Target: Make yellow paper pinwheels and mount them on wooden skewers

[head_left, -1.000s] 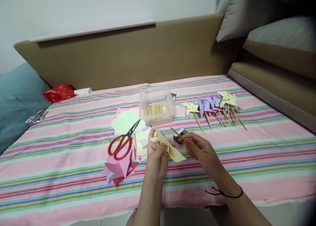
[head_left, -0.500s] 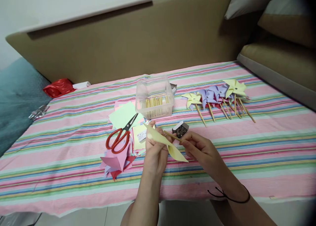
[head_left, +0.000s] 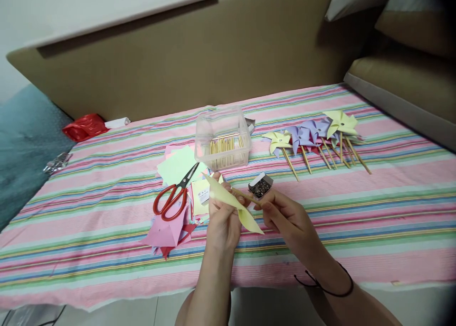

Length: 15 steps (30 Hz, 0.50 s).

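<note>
A: Quick, what's the L hand (head_left: pixel 223 219) got?
B: Yel folded paper (head_left: pixel 223 193), gripped btwn thumb & fingers, tilted, one curved flap pointing down twd the R hand (head_left: pixel 285 214).
A: And the R one?
B: Closed in a pinch on the near end of a thin stick (head_left: pixel 247 196). Far end runs to the L fingertips, behind the paper; can't tell if it's touching the paper or in it.
A: What's near the grip?
B: Small open box of pins (head_left: pixel 261 186), just beyond the R fingers. Clear tub (head_left: pixel 204 148) w/ more sticks inside is past both hands, straight ahead.
A: L side of the grip?
B: Label-topped paper stack (head_left: pixel 198 203) just beside the L hand, then red-handled scissors (head_left: pixel 183 184), blades pointing away, partly over the grn sheets (head_left: pixel 178 164). Pink cut paper (head_left: pixel 166 232) lies nearer the body, by the handles.
A: R side?
B: Row of pinwheels (head_left: pixel 302 135), yel & purple, beyond the R hand and off to its R, sticks angled back twd the body.
A: All on what?
B: Striped cloth (head_left: pixel 107 212), under & around the lot. Red bag (head_left: pixel 84 127) is on it too, well apart, far L of the grip.
</note>
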{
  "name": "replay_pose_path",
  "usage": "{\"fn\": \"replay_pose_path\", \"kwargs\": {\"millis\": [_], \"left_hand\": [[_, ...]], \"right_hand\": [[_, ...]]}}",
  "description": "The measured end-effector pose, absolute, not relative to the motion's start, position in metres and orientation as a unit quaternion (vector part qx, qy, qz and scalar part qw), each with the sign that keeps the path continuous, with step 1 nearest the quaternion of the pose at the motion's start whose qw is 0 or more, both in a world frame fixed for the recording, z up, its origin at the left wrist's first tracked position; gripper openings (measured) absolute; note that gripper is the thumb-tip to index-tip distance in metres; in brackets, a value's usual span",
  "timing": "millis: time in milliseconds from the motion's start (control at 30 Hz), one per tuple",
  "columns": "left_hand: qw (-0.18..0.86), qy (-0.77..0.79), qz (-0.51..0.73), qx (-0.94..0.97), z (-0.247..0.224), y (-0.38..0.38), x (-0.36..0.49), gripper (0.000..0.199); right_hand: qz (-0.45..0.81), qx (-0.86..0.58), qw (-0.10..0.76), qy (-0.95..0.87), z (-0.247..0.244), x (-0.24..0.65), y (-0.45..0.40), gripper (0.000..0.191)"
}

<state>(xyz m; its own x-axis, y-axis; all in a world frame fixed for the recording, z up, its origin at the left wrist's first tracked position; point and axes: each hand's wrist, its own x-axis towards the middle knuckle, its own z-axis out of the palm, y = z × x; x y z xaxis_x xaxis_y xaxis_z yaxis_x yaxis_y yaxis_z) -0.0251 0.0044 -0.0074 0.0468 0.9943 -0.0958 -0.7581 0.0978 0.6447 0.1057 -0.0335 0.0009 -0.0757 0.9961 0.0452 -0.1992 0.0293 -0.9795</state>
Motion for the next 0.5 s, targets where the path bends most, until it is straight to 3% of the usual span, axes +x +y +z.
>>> {"fn": "replay_pose_path", "kwargs": {"millis": [267,500], "left_hand": [[0.700,0.241,0.637,0.214,0.001,0.000,-0.025,0.075],[0.703,0.229,0.638,0.214,0.000,0.000,-0.026,0.064]], "right_hand": [[0.533,-0.428,0.534,-0.498,-0.001,0.104,-0.032,0.030],[0.519,-0.431,0.538,-0.504,0.001,0.104,-0.034,0.030]]}}
